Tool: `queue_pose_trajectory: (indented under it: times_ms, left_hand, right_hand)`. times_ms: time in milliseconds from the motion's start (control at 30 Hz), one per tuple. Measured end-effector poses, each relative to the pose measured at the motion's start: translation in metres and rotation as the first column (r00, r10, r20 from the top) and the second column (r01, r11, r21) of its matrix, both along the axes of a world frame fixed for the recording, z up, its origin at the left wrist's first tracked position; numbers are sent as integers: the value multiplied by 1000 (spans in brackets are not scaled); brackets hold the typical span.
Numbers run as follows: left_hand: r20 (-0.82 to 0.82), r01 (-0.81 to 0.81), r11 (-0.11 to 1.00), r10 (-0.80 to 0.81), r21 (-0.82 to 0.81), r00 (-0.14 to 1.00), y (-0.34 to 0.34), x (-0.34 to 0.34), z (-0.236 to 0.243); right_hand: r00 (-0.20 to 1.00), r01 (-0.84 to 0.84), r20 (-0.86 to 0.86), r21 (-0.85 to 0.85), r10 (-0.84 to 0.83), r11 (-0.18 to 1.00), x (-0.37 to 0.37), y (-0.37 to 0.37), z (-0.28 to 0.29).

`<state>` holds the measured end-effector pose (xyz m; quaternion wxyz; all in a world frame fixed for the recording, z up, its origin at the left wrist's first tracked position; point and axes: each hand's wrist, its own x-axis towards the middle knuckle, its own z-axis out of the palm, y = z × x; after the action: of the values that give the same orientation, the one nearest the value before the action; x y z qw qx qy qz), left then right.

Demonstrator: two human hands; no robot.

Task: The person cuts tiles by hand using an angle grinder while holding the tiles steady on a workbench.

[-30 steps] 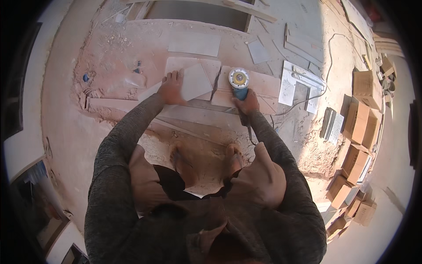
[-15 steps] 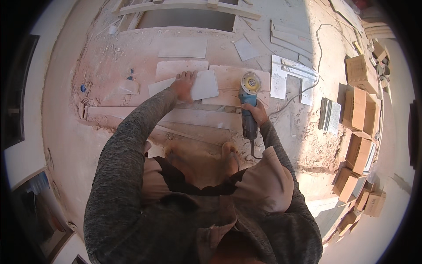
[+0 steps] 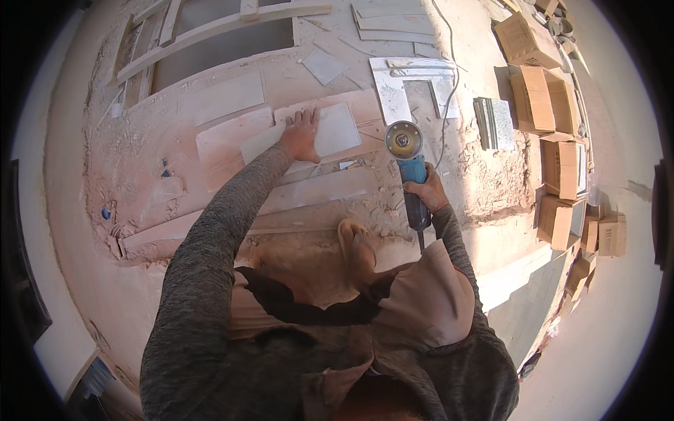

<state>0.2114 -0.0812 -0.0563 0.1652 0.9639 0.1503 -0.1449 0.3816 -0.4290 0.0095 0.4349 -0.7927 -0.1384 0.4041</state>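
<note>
My left hand (image 3: 302, 135) lies flat with fingers spread on a pale rectangular tile (image 3: 340, 130). The tile rests across two larger dusty slabs (image 3: 232, 142) on the ground, mostly over the right one. In my right hand (image 3: 430, 189) is an angle grinder (image 3: 413, 168) with a blue and black body. Its round disc (image 3: 404, 140) faces up, to the right of the tile and apart from it. My right fingers wrap round the grinder's body, partly hidden beneath it.
A power cord (image 3: 451, 84) runs along the ground at right. Beyond the tile lie a white cut-out panel (image 3: 390, 91), loose tile pieces (image 3: 325, 66) and a wooden frame (image 3: 225, 31) over an opening. Cardboard boxes (image 3: 532, 98) line the right side, near stacked tile strips (image 3: 495, 123).
My view has turned, so the surroundings appear shifted left and tilted. The tile under my left hand has slid rightward over the slabs. The grinder remains in my right hand.
</note>
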Motion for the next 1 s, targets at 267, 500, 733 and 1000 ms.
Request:
queue_pose_trajectory:
  times_ms: [267, 500, 733, 1000]
  left_hand:
    - [-38, 50, 998, -51, -31, 998, -50, 100, -4]
    - [-3, 39, 999, -39, 38, 999, -59, 111, -36]
    - [369, 111, 993, -116, 35, 922, -92, 73, -57]
    - [385, 336, 740, -113, -582, 916, -261, 11, -23]
  right_hand:
    - [934, 147, 356, -372, -5, 916, 9, -125, 39]
    - [926, 282, 332, -286, -181, 916, -3, -169, 43]
    - [946, 319, 78, -57, -314, 946, 2, -127, -6]
    - [900, 375, -295, 151, -320, 915, 22, -59, -31]
